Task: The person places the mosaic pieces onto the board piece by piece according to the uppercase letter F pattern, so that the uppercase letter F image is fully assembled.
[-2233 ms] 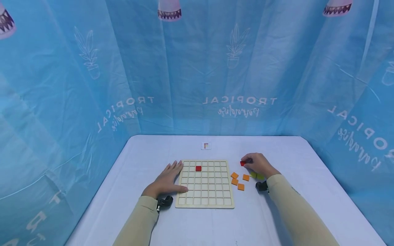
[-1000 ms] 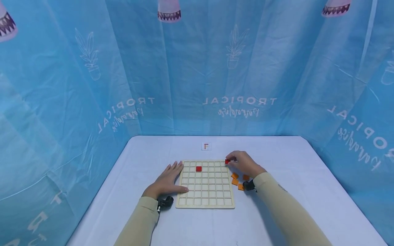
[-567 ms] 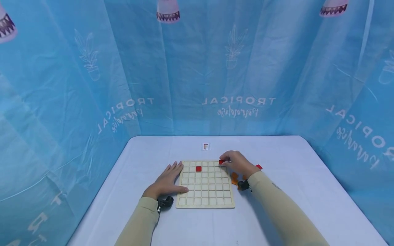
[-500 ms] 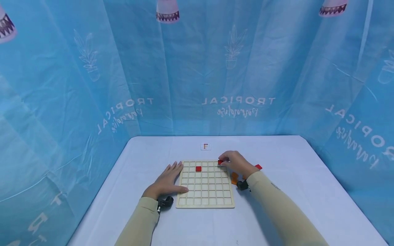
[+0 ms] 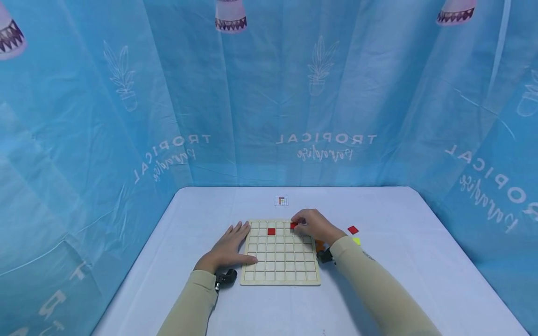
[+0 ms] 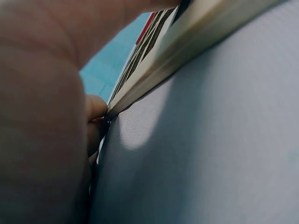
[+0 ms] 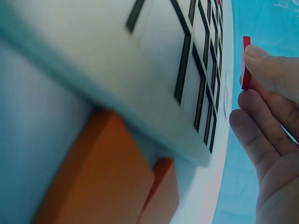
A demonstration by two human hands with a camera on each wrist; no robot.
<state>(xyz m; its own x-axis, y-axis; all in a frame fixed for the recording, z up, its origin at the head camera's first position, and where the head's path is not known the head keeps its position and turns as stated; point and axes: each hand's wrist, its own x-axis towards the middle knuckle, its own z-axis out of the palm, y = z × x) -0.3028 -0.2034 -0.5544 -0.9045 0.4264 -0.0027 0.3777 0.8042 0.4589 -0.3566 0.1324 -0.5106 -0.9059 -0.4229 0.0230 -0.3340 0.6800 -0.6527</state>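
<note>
A pale wooden grid board [image 5: 280,283] lies on the white table, with one red tile [image 5: 271,231] in an upper cell. My left hand [image 5: 224,249] rests spread on the board's left edge, thumb over the lower left cells. In the left wrist view that hand [image 6: 46,93] lies along the board's side [image 6: 154,74]. My right hand [image 5: 315,225] pinches a second red tile [image 5: 293,225] over the board's upper right part. The right wrist view shows this red tile [image 7: 246,63] on edge between thumb and fingers of the hand [image 7: 275,112], apart from the board [image 7: 107,79].
Right of the board lie orange tiles [image 5: 320,246], partly hidden by my right wrist, a red tile [image 5: 353,229] and a yellow-green tile [image 5: 357,241]. A small printed grid card [image 5: 281,200] lies behind the board. A blue curtain [image 5: 269,158] stands beyond the table.
My right hand has carried the red tile leftward from the loose tiles to above the board. The red tile at the right has come into view from behind the right arm. My left hand has stayed put.
</note>
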